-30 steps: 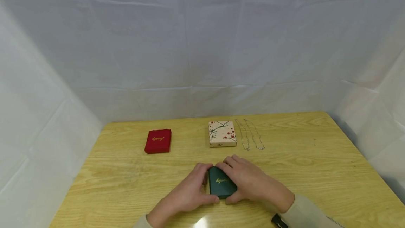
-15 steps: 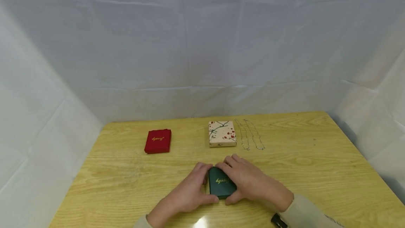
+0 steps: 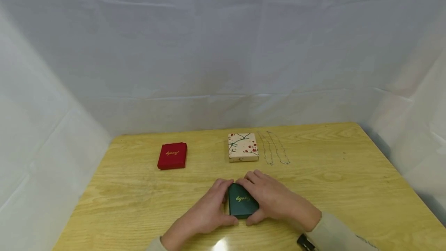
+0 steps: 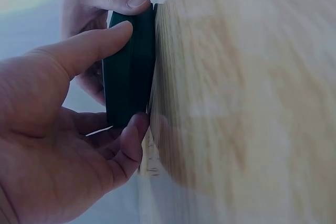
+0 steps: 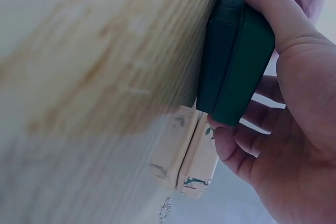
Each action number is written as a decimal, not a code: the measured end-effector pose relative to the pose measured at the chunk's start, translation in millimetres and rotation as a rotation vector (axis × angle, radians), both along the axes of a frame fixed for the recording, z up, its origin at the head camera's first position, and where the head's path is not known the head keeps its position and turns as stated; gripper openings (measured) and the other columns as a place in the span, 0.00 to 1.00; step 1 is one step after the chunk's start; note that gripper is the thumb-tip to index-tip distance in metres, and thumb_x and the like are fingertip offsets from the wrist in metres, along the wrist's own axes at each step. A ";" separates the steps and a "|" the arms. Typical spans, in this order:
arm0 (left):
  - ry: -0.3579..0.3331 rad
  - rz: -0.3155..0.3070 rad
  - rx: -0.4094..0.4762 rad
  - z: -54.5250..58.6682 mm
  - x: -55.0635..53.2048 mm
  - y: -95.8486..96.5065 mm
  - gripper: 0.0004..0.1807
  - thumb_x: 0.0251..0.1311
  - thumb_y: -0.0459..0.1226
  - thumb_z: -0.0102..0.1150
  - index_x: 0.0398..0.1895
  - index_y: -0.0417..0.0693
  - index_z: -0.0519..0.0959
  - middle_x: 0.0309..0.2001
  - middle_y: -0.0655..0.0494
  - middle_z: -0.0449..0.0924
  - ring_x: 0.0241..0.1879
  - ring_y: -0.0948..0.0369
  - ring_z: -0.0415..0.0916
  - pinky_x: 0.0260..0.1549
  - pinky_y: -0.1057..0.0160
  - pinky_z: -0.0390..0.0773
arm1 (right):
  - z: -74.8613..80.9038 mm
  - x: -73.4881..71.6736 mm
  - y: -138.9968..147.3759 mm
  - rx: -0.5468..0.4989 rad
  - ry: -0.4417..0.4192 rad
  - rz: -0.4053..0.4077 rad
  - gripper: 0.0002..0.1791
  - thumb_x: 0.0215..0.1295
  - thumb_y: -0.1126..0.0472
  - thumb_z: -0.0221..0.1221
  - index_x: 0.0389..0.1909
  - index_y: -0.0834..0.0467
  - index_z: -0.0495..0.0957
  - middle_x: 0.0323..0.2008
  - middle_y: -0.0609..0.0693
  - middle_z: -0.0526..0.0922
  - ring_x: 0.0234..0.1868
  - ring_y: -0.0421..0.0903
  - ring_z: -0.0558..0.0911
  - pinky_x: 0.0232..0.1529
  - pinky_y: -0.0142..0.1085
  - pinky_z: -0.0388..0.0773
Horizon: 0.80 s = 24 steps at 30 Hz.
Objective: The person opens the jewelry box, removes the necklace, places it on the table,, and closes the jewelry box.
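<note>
A dark green jewelry box [image 3: 242,200] with gold lettering lies on the table between the two hands, its lid down over its base. The left hand [image 3: 210,210] grips its left side, thumb at the near edge and fingers at the far corner. From the right, the right hand [image 3: 275,200] holds the opposite side in the same way and covers part of the top. The left wrist view shows the left thumb pressed on the green box's side [image 4: 126,77]. In the right wrist view, a seam runs between lid and base of the green box [image 5: 236,61].
Farther back stands a cream box [image 3: 243,147] with a floral print. Two thin silver chain necklaces [image 3: 285,162] lie just to its right. A red box [image 3: 172,156] with gold lettering sits at the left of the wooden table [image 3: 132,204]. White cloth [image 3: 209,49] hangs behind.
Both hands keep their hold on the green box, which stays in place. The whole head view has shifted very slightly.
</note>
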<state>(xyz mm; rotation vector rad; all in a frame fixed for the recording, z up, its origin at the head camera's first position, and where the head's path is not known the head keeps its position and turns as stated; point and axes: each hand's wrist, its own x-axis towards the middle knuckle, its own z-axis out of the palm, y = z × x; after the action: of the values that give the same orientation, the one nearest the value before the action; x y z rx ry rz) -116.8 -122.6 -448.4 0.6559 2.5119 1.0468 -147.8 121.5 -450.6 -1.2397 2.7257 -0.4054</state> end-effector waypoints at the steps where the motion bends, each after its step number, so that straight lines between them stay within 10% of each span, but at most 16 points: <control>1: 0.000 0.002 -0.001 -0.4 0.0 0.1 0.53 0.57 0.46 0.82 0.79 0.40 0.61 0.70 0.51 0.66 0.57 0.60 0.71 0.58 0.60 0.78 | 0.2 0.0 -0.1 -0.001 -0.003 0.001 0.55 0.51 0.27 0.75 0.73 0.53 0.71 0.57 0.45 0.75 0.54 0.42 0.72 0.59 0.44 0.78; 24: -0.019 0.042 -0.007 4.6 -1.0 -0.3 0.53 0.55 0.43 0.83 0.79 0.39 0.61 0.69 0.50 0.67 0.62 0.56 0.71 0.67 0.49 0.73 | 8.3 3.6 14.3 -0.023 -0.077 -0.065 0.65 0.48 0.21 0.72 0.80 0.54 0.63 0.69 0.48 0.73 0.66 0.46 0.73 0.68 0.50 0.74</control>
<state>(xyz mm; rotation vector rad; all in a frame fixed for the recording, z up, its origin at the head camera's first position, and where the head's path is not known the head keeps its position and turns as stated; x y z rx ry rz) -117.8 -122.9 -443.9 0.5902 2.5220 1.0531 -144.1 135.7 -442.3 -1.1184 2.7088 -0.4822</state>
